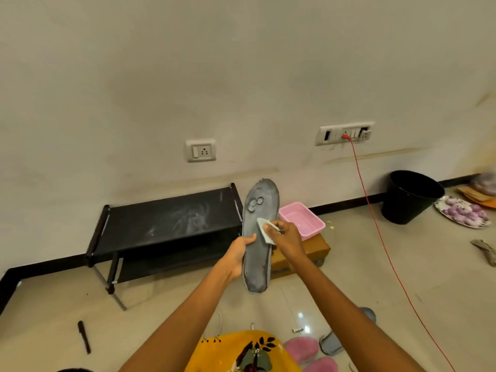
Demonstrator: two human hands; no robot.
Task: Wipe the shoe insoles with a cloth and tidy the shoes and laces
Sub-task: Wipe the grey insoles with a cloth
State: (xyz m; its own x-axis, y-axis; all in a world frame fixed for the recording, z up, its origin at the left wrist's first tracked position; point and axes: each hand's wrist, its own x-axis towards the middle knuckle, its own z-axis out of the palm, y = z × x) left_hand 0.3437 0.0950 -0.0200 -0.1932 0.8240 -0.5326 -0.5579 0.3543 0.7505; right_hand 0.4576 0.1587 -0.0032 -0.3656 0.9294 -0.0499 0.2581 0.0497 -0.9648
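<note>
Looking down from head height at a pale tiled floor (349, 277) that meets an off-white wall (241, 63). At the near left a dark pen (84, 336) lies on the tiles. Beyond it, against the wall, stands a low black shoe rack (166, 224), its top shelf smeared with pale dust; a white wall socket (201, 150) sits above it.

In the centre two bare forearms reach forward. The left hand (237, 255) grips a grey insole (259, 237) by its left edge, thumb curled over the front face, holding it upright in the air with the toe end pointing up toward the wall. Two round worn patches show near the toe. The right hand (285, 237) pinches a small white cloth (264, 229) between thumb and curled fingers and presses it against the insole's right side, about midway up.

Just behind the hands a pink plastic basket (303, 218) rests on a brown cardboard box (308, 251). At the bottom centre a yellow floral garment (241, 353) fills the near edge — to its right lie pink fluffy slippers (303, 350) and a second grey insole (331, 345), partly hidden by the right forearm.

Further right, a white switch panel (345, 133) on the wall holds a red plug, and its red cable (386, 251) trails down across the floor to the near right. A black bucket (410, 197) stands by the wall. At the far right edge a patterned plate (461, 212) carries purple round items — too blurred to identify.
</note>
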